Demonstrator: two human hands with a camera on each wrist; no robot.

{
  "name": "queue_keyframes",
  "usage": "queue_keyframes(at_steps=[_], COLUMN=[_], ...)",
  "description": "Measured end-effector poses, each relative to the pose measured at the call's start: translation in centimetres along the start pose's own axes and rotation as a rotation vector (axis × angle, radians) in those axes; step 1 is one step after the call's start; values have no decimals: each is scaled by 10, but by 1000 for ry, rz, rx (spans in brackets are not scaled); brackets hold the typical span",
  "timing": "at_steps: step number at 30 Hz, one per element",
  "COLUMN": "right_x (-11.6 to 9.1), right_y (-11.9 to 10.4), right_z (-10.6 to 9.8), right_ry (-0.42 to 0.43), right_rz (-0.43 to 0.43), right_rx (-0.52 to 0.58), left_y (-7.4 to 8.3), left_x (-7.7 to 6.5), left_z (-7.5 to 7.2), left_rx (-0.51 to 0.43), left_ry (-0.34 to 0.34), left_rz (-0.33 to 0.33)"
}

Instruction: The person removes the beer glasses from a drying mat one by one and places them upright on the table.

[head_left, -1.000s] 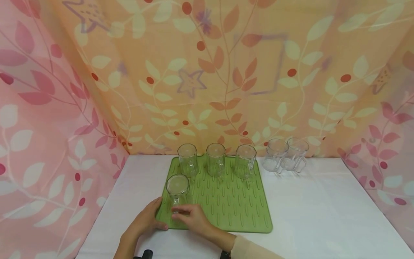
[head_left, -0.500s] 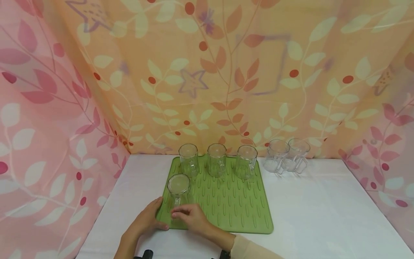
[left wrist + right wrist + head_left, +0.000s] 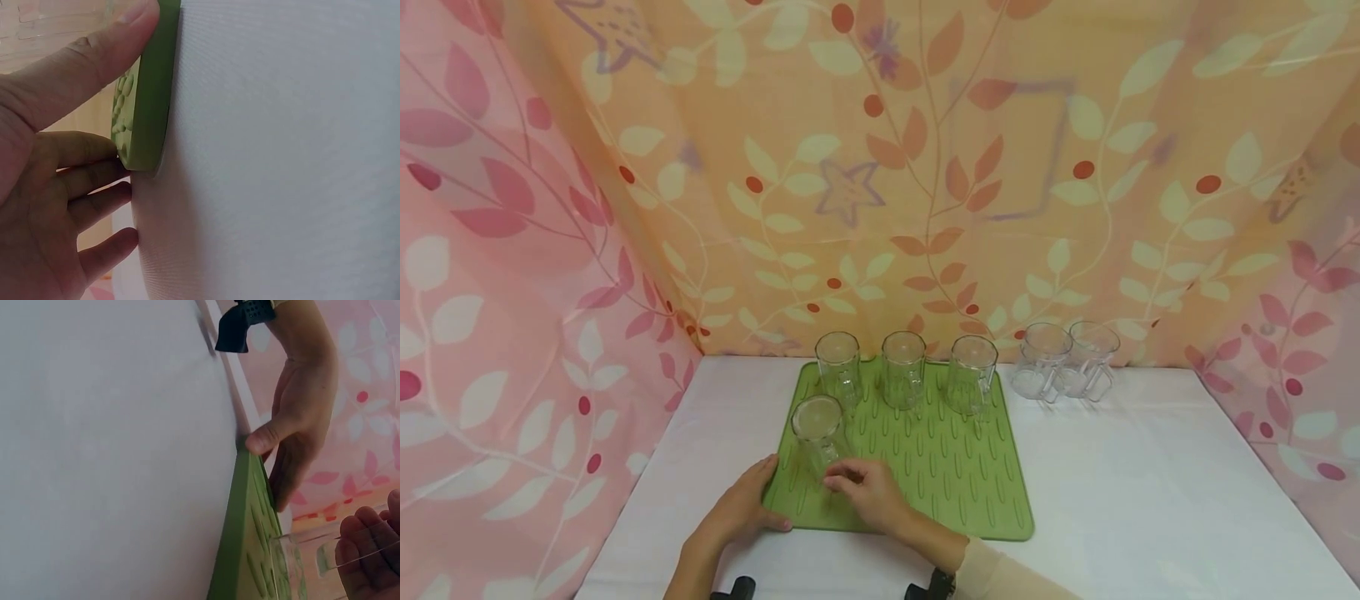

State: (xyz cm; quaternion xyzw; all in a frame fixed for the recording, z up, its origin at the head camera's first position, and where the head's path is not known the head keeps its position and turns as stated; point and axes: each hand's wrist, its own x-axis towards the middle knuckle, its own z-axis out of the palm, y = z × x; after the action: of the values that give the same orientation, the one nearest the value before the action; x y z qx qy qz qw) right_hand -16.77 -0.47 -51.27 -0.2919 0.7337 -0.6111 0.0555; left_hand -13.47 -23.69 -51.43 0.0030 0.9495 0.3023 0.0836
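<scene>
My right hand pinches the handle of a clear glass mug near the front left of the green ribbed mat. This mug appears upside down, its handle angled toward the front right. In the right wrist view, curled fingers lie at the handle, and the mug's round end meets the mat. My left hand lies at the mat's front left corner, thumb against the front edge and fingers along the left side. Those fingers are fairly straight in the left wrist view, the thumb touching the mat's edge.
Along the mat's back edge stands a row of glass mugs: left, middle and right. Two more mugs, one beside the other, stand on the white table right of the mat. Patterned cloth closes off the back and sides.
The mug in my right hand has turned so its handle swings rightward, and it has shifted slightly back. My right hand has moved right with the handle. The left hand stays in place.
</scene>
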Motion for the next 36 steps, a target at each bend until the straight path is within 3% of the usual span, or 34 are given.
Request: queue_keyframes(at_steps=[25,36], right_x=[-3,-5], right_y=[5,7], right_z=[-43,-51], right_ry=[210,290], right_rz=[-144,-113], right_rx=[-314,-345], left_y=[-2,-2], left_x=[1,1], left_z=[2,3], left_rx=[-6,-13], left_ry=[-10,-18], left_rz=[-18,-19])
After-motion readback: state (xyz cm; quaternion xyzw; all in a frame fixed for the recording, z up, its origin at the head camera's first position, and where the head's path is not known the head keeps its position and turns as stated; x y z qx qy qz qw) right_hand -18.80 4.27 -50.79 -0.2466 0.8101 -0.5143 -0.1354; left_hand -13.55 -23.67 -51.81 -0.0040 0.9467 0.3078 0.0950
